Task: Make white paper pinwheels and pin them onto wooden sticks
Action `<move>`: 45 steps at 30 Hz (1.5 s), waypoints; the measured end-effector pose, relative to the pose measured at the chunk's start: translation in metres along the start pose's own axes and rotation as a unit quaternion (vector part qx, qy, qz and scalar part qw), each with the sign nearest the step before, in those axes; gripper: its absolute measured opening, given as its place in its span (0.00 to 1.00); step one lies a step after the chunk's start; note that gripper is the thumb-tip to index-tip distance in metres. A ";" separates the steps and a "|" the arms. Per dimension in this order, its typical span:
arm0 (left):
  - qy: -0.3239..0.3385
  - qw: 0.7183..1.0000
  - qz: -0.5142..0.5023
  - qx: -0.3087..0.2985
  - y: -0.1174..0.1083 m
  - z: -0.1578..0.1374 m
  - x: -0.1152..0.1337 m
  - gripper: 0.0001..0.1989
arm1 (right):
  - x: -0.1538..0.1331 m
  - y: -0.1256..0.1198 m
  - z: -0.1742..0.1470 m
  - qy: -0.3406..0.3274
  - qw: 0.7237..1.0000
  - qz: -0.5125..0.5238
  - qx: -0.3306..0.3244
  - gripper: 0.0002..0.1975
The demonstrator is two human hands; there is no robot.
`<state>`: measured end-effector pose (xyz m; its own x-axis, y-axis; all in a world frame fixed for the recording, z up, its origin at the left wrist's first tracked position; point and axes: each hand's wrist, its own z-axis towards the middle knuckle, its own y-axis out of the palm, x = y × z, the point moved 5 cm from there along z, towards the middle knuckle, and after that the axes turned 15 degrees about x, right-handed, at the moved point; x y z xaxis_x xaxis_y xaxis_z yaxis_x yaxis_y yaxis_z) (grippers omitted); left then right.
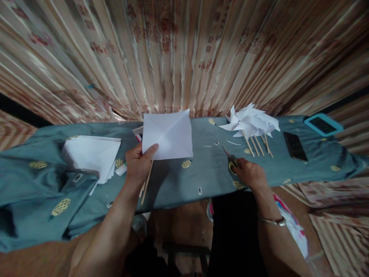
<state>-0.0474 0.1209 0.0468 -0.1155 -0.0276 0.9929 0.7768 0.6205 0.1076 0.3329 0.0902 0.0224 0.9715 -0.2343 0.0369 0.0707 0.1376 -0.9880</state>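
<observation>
A square sheet of white paper (173,134) with diagonal creases is pinched by its lower left edge in my left hand (140,161), thumb on top. My right hand (250,172) is closed around the handles of a pair of scissors (232,163), their tip pointing up and to the left above the cloth. Beyond the scissors lie several white paper pinwheels (250,121) on wooden sticks, overlapping one another. Below the held sheet, loose wooden sticks (147,182) show partly, their upper ends hidden by the paper and hand.
A stack of white paper (92,154) lies at the left. Beside it is a small white tube-like item (121,169). At the right are a dark phone (295,146) and a blue-framed device (323,124). A green patterned cloth (213,175) covers the narrow table; a curtain (173,57) hangs behind.
</observation>
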 end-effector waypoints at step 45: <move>0.019 0.991 0.118 -0.060 0.009 -0.005 -0.004 0.08 | -0.108 0.007 -0.055 -0.036 0.601 0.695 -0.393 0.32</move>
<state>-0.0370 0.1221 0.0445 0.0995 0.0752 0.9922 0.8479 0.5154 -0.1241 0.2161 0.0640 0.0034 -0.0214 -0.3717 -0.9281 -0.9218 -0.3522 0.1623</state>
